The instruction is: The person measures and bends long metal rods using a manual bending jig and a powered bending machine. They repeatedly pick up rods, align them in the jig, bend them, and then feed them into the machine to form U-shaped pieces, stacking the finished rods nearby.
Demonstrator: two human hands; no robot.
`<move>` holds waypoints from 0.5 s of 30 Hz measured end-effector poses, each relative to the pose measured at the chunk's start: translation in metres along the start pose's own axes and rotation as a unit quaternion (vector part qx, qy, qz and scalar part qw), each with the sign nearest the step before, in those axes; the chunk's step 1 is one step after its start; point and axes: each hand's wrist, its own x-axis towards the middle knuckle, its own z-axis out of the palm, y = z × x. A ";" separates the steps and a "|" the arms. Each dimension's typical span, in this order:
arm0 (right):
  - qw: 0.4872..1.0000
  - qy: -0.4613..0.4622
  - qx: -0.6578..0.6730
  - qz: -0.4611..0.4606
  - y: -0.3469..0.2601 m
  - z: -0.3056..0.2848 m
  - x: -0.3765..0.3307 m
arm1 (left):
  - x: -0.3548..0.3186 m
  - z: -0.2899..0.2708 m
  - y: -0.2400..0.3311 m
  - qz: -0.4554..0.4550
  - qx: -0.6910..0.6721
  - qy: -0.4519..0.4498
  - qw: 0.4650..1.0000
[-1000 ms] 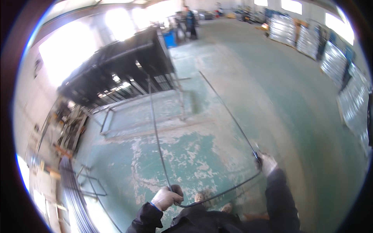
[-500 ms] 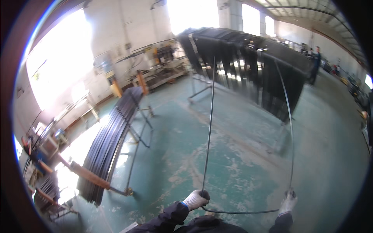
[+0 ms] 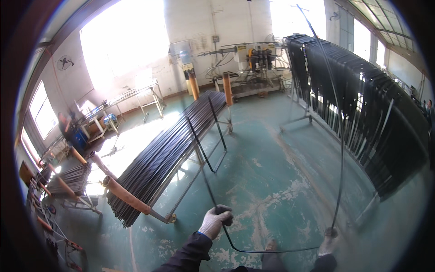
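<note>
I hold a thin dark metal rod [image 3: 276,251] bent into a wide U, its bottom bar low in front of me. My left hand [image 3: 216,222], in a white glove with dark fingertips, is closed round the left side just above the corner bend. At the lower right, my gloved right hand [image 3: 328,241] grips the other side by its corner, slightly blurred. The right leg of the rod rises high, in front of a rack of hanging black rods [image 3: 362,95]. Its left leg leans toward a stack of long dark rods [image 3: 167,149], where its upper end is hard to separate from the stand.
The stack rests on a metal stand with orange padded posts [image 3: 127,196]. A smaller rod stand [image 3: 72,179] is at far left. Along the wall are a machine [image 3: 256,59] and a workbench [image 3: 131,95]. People are in the background. Worn green floor [image 3: 253,181] lies ahead.
My view has turned left, so the stack and hanging rack appear farther right. The bent rod now tilts leftward, its left leg over the stack's edge. Both hands keep hold.
</note>
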 end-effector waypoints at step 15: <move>0.981 -0.183 0.051 0.023 -0.046 0.559 0.296 | 0.316 -0.025 0.096 0.142 0.043 0.251 0.956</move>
